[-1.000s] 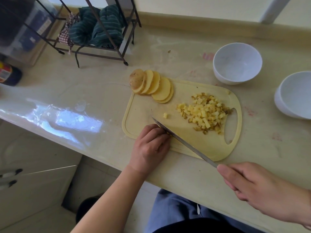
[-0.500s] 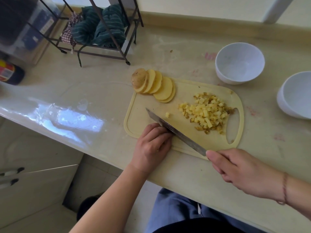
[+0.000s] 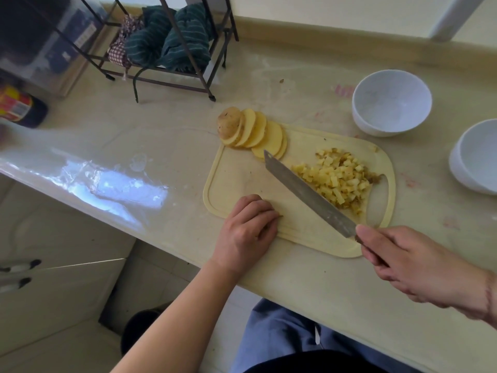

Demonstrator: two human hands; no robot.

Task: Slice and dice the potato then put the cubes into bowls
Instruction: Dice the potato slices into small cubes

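Dicing is underway: right hand point(image 3: 419, 267) grips knife point(image 3: 309, 195), curled left hand point(image 3: 246, 230) steadies cutting board point(image 3: 236, 181); remaining slices point(image 3: 258, 134) probably need cubing next.

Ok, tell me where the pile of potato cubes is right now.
In the head view, the potato cubes are heaped on the right half of the cutting board, just right of the knife blade and beside the board's handle cutout.
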